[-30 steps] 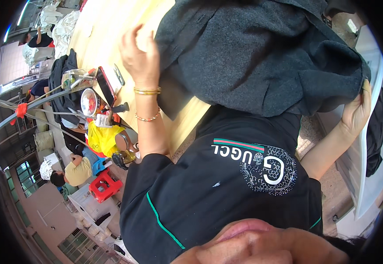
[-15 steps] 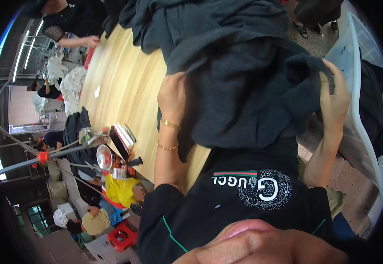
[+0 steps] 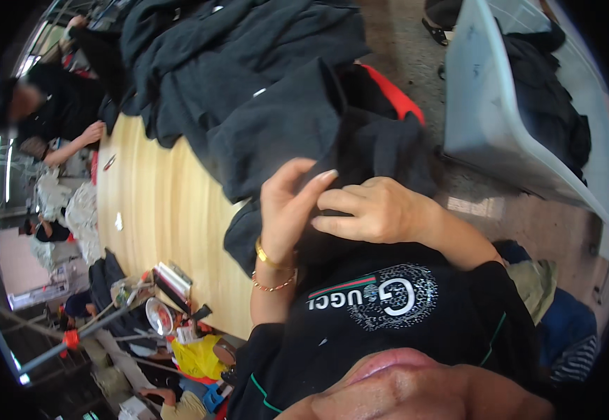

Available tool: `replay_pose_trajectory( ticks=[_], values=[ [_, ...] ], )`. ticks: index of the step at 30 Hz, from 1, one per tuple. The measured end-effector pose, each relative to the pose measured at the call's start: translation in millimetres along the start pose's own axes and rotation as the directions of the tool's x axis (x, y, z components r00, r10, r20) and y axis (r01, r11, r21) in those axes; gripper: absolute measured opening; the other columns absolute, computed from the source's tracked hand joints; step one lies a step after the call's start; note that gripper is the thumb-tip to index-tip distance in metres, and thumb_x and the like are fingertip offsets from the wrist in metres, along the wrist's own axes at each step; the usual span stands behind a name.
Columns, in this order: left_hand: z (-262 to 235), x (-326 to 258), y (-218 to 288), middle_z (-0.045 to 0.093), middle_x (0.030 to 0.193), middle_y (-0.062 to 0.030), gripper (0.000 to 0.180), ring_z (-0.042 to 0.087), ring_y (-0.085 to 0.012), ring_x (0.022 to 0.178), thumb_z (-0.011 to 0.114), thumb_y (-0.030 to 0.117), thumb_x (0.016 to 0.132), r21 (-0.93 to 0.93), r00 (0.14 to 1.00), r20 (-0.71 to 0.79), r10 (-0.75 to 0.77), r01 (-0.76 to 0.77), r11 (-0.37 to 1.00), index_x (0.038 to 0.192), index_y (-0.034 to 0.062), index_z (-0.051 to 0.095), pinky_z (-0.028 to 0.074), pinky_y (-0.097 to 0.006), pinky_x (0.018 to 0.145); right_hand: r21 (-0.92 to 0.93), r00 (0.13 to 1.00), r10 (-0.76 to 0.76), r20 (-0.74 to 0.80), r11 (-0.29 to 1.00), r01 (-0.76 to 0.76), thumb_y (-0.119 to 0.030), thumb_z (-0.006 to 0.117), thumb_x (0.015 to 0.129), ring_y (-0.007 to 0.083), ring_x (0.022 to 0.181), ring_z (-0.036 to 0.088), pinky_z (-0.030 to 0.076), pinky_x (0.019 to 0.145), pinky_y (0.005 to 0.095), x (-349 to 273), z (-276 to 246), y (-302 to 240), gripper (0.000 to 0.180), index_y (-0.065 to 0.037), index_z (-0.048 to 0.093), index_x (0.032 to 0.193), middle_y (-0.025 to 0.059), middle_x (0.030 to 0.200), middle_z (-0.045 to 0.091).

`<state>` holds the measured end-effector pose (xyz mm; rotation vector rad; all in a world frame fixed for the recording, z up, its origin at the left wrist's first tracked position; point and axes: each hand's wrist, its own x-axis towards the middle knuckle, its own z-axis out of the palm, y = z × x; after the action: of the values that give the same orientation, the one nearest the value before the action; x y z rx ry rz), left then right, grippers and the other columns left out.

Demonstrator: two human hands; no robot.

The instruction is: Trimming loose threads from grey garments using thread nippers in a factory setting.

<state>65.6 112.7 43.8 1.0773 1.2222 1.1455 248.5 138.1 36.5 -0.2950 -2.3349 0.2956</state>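
A dark charcoal garment (image 3: 276, 133) of soft, thick cloth hangs over the table edge in front of me. My left hand (image 3: 285, 210), with a bracelet and a gold band at the wrist, is closed on its near edge, thumb raised over the cloth. Beside it, my right hand (image 3: 381, 212) has its fingers bent in a pinch at the same edge, fingertips close to the left thumb. The exact bit of cloth in the right fingers is hidden behind them.
More dark garments (image 3: 227, 49) are heaped on the wooden table (image 3: 164, 203). A pale plastic bin (image 3: 483, 91) with dark cloth stands at right. Small tools and a yellow bag (image 3: 199, 357) lie at left. A co-worker (image 3: 63, 105) stands at the far left.
My right hand has moved left to meet my left hand, gathering the cloth that was spread between them. A red patch now shows beyond the garment. The whole view has turned.
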Motion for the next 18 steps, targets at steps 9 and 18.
replay_pose_trajectory(
  ticks=[9,18],
  values=[
    [-1,-4,-18,0.059,0.088,0.003,0.008,0.052,-0.0039,0.08,0.057,0.004,0.097,0.004,0.995,0.063,0.075,-0.075,0.997,0.098,-0.0009,0.064,0.042,-0.018,0.072,-0.024,0.978,0.134,-0.159,0.99,-0.14,-0.011,0.065,0.082,0.0166,0.064,0.063,0.051,0.048,0.0279,-11,-1,18,0.013,-0.008,0.068,0.094,0.0035,0.087,0.058],
    [-3,-1,-21,0.062,0.104,-0.0029,0.02,0.058,-0.0087,0.094,0.066,-0.002,0.088,-0.021,0.995,0.049,0.083,-0.082,0.996,0.108,-0.003,0.063,0.046,-0.021,0.084,0.034,0.946,0.234,-0.224,0.972,-0.232,-0.003,0.072,0.074,0.0184,0.066,0.064,0.052,0.052,0.0294,-16,6,35,0.027,-0.007,0.07,0.101,0.0046,0.087,0.061]
  ],
)
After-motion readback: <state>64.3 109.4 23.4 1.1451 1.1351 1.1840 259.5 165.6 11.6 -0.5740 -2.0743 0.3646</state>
